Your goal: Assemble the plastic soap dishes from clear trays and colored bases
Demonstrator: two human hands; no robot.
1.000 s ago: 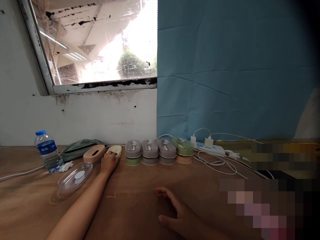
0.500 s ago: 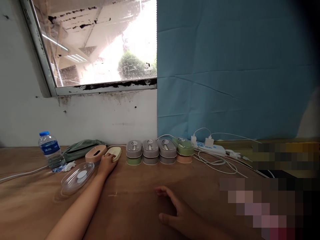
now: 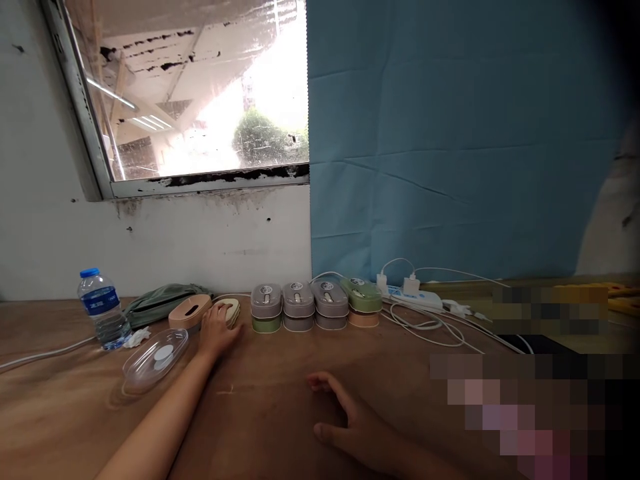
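Right hand: The right hand (image 3: 357, 427) is on or just above the brown surface (image 3: 270, 373), nearer than the cream box (image 3: 233, 308) and to the right of it. Its grip stays apart, thumb and fingers curved, nothing between.
Clear lid: The clear lid (image 3: 143, 363) lies to the near left of the cream box, well apart from it.
Left hand: The left hand (image 3: 216, 333) has its fingers over the cream box and its thumb spread to the near right side. Whether this grip is squeezing, I cannot tell.
Cream box place: On the surface, partly under the left hand; the peach box (image 3: 187, 310) is just to its left.
Cream box direction: The long axis seems to slant from near left to far right, but the hand covers a part. The broad face looks up.
Step in hand: I judge it is the handling of the cream box by the left hand.
Next move needs: Any lift would need the thumb firm against the side, without knocking the peach box.
Grey boxes: The three grey boxes (image 3: 299, 303) stand in a row to the right of the cream box.
Green bag: The green bag (image 3: 157, 303) lies to the left of the cream box, beyond the peach box.
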